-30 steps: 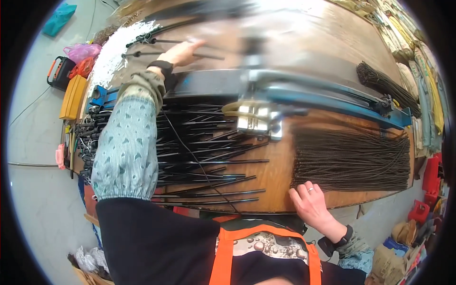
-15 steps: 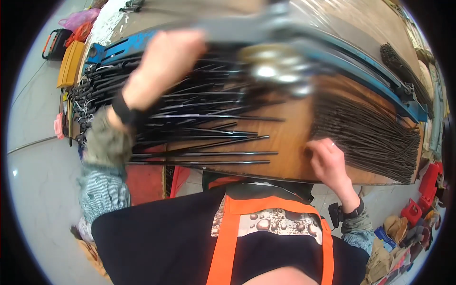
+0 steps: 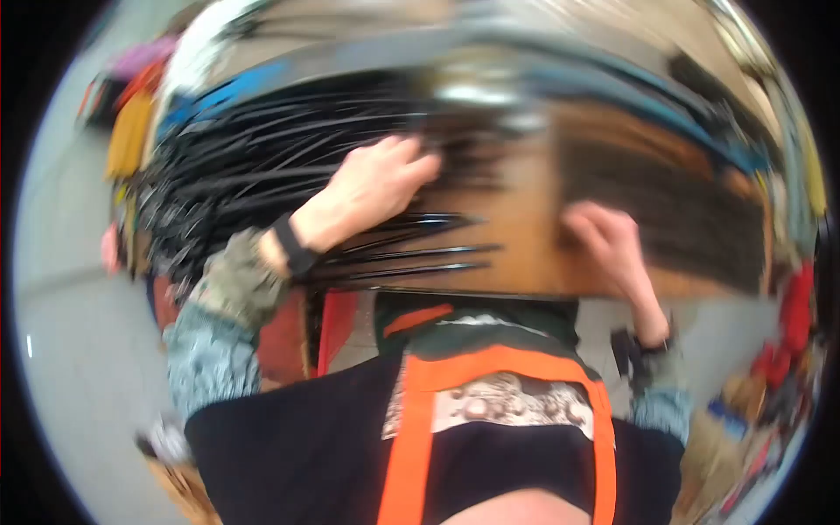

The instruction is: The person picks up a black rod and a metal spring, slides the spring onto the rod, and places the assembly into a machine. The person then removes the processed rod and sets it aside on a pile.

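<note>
My left hand (image 3: 376,182) is over the black rods (image 3: 254,166), its fingers bent and closed near their right-hand ends. Whatever lies under those fingertips is hidden. On the right, my right hand (image 3: 610,238) has its thumb and fingers drawn together beside the left ends of a bundle of dark cords or thin rods (image 3: 674,210). Blur hides what it holds, if anything. Between and beyond both hands stands a smeared metal device (image 3: 477,87) with shiny rounded parts.
A wooden tabletop (image 3: 525,254) runs in front of me, its near edge by my apron (image 3: 499,367). Blue metal rails (image 3: 643,83) stretch across behind the device. A yellow case (image 3: 131,136) stands at the far left, and red items (image 3: 794,306) lie at right.
My left hand has come down and to the right, from the upper left to the rods' right ends. My right hand stays beside the cord bundle. The whole view has shifted and blurred.
</note>
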The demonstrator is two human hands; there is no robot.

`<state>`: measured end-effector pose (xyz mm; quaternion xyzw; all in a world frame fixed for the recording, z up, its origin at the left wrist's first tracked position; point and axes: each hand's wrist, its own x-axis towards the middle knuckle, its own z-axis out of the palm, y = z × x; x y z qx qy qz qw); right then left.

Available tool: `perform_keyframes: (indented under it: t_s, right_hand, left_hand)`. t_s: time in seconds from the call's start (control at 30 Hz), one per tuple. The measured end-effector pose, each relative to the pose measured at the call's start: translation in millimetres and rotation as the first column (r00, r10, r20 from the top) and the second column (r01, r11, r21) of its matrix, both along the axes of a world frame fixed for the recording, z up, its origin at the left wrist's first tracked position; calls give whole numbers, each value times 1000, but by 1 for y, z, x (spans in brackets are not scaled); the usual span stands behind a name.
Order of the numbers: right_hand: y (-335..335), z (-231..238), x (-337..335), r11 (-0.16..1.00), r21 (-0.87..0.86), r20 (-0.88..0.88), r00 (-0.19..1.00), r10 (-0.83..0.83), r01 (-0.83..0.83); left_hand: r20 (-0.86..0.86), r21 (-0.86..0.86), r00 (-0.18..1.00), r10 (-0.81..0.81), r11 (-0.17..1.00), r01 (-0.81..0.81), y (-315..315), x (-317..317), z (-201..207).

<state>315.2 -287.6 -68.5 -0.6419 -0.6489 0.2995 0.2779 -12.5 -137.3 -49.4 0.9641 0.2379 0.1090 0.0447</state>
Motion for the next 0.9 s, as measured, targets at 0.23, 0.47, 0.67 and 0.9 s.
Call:
perform_keyframes:
  t_s: [0.23, 0.47, 0.67, 0.9]
  right_hand:
    - [-8, -20, 5, 952, 306, -39, 999, 36, -22]
    - [-30, -41, 2, 767, 621, -231, 973, -17, 161]
    - [-42, -27, 10, 632, 731, 363, 931, -42, -256]
    - [-41, -21, 18, 593, 777, 206, 975, 79, -212]
  left_hand:
    - [-72, -172, 989, -133, 978, 119, -44, 79, 17]
    - [-91, -224, 975, -203, 958, 179, -61, 110, 44]
    - [-229, -267, 950, -213, 952, 150, -66, 106, 62]
    - [-326, -695, 912, -248, 717, -54, -37, 114, 50]
